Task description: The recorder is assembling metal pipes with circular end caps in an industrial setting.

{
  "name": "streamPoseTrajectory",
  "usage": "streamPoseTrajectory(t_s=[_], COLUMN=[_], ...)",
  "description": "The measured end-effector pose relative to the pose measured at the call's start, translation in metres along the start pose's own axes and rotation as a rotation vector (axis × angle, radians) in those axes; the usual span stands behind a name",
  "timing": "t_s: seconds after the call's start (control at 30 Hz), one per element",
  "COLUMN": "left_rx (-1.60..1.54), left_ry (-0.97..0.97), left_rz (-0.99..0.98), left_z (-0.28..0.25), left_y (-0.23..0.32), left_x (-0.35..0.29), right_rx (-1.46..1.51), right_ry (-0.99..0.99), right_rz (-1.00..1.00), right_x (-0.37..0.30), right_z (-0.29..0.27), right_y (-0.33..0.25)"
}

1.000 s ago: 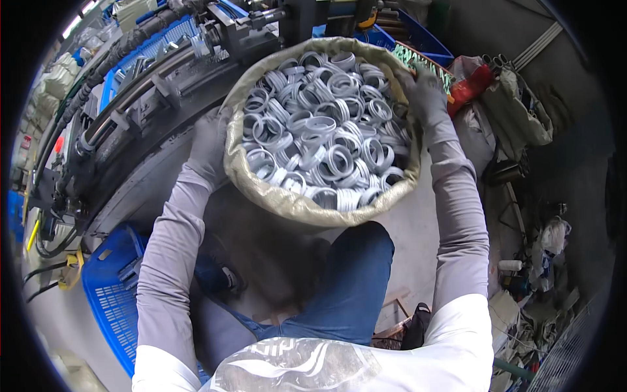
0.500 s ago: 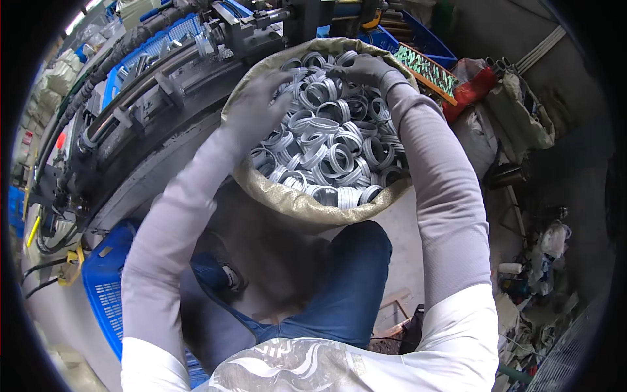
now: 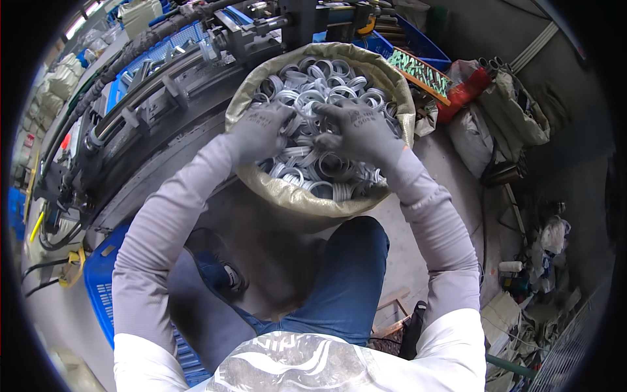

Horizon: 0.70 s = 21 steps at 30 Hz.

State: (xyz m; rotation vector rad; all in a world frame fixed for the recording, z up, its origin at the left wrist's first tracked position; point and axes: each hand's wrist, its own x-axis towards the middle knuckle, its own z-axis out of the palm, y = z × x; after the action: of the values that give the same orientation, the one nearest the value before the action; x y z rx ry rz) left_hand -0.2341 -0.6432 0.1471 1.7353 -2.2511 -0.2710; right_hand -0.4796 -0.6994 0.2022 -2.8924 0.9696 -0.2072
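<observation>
A beige woven sack [image 3: 294,199] with a rolled rim stands in front of me, filled with silver-grey ridged rings [image 3: 334,166]. Both my hands wear grey gloves and reach into it, facing each other over the middle of the heap. My left hand [image 3: 264,130] lies on the rings at the left side, thumb and fingers apart, some fingertips sunk among them. From the right comes my right hand [image 3: 362,130], its fingers and thumb spread over the rings. I see no ring clearly gripped in either hand. Rings beneath the palms are hidden.
A dark machine with long rods [image 3: 147,108] runs along the left. A blue plastic basket [image 3: 101,281] sits on the floor at lower left. Beyond the sack's right rim are an orange-edged tray of green pieces [image 3: 421,72] and a red bundle [image 3: 460,101]. My knee [image 3: 359,238] is close to the sack.
Both hands have come back toward me from the far part of the sack. My right hand moved down from the far rim to the middle, and rings have shifted across the heap.
</observation>
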Motion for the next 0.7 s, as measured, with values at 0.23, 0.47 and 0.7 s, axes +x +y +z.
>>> streamPoseTrajectory(t_s=[0.23, 0.47, 0.7], left_rx=[-0.18, -0.204, 0.095], left_ry=[0.044, -0.204, 0.726], left_rz=[-0.135, 0.063, -0.228], left_z=[-0.045, -0.057, -0.037], left_y=[0.029, 0.025, -0.069], left_x=[-0.038, -0.013, 0.07], right_rx=[-0.003, 0.249, 0.134], right_ry=[0.021, -0.253, 0.517], right_rz=[-0.082, -0.16, 0.216], right_x=[-0.017, -0.013, 0.114], right_z=[-0.025, -0.054, -0.016], right_y=[-0.033, 0.018, 0.144])
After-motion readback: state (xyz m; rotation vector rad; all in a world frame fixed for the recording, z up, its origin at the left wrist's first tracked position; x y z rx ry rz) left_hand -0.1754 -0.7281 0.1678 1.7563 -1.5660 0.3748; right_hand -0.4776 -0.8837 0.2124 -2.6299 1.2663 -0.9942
